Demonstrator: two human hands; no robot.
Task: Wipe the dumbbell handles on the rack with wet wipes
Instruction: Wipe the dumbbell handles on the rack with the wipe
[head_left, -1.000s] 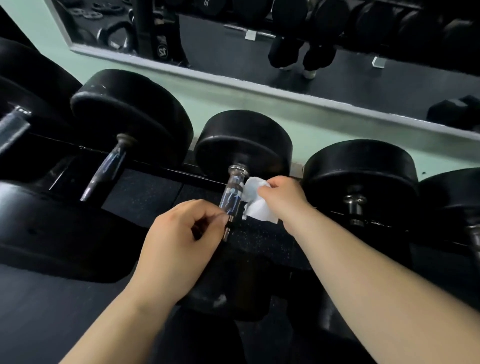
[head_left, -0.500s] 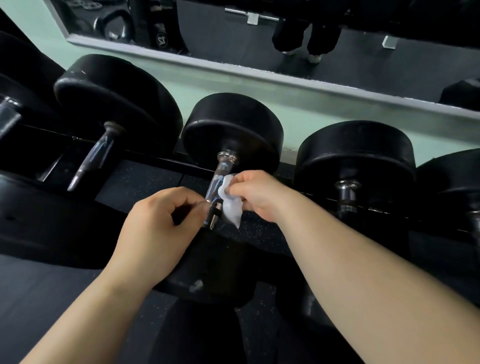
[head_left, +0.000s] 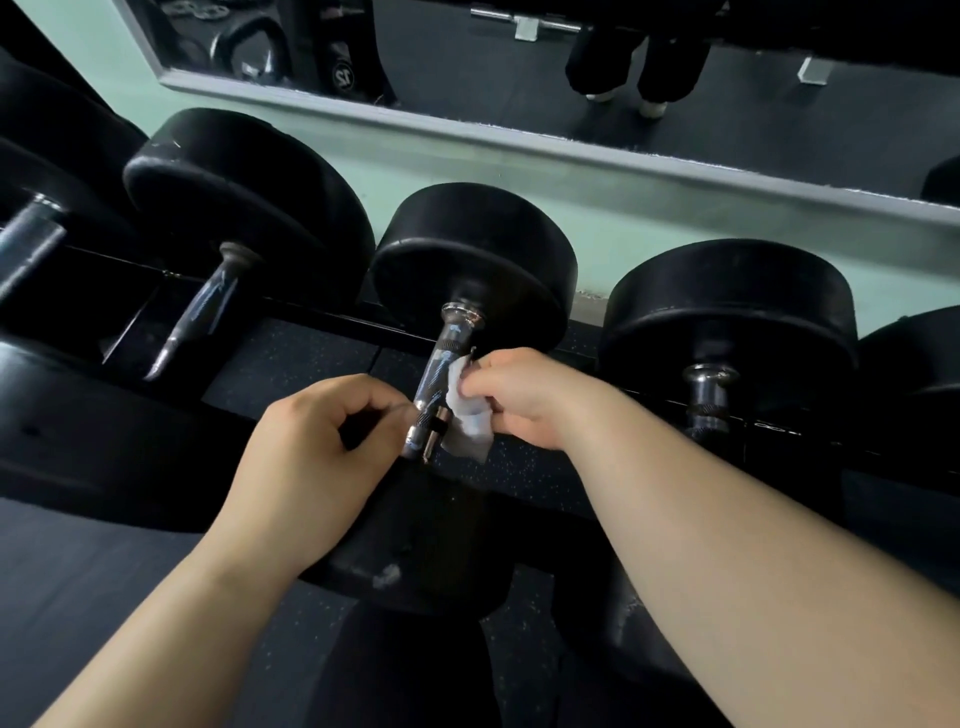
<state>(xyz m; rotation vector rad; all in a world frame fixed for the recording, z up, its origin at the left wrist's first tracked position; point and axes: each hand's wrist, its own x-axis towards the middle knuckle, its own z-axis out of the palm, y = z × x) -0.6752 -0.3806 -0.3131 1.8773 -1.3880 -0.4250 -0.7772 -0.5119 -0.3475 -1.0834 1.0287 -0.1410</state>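
A black dumbbell with a chrome handle (head_left: 441, 371) lies in the middle of the rack (head_left: 322, 325). My right hand (head_left: 524, 397) pinches a crumpled white wet wipe (head_left: 467, 423) against the handle's right side, near its lower end. My left hand (head_left: 311, 457) is curled just left of the handle, its fingertips at the handle's lower end; whether it grips the metal I cannot tell.
More black dumbbells sit on the rack to the left (head_left: 208, 306) and right (head_left: 709, 392). Behind them runs a pale green wall (head_left: 597, 208) with a framed mirror (head_left: 467, 62) showing a person's legs. Dark rubber floor (head_left: 78, 597) lies below.
The wipe in my right hand has slid down along the handle toward its lower end. My left hand has stayed beside the handle. The view has shifted slightly.
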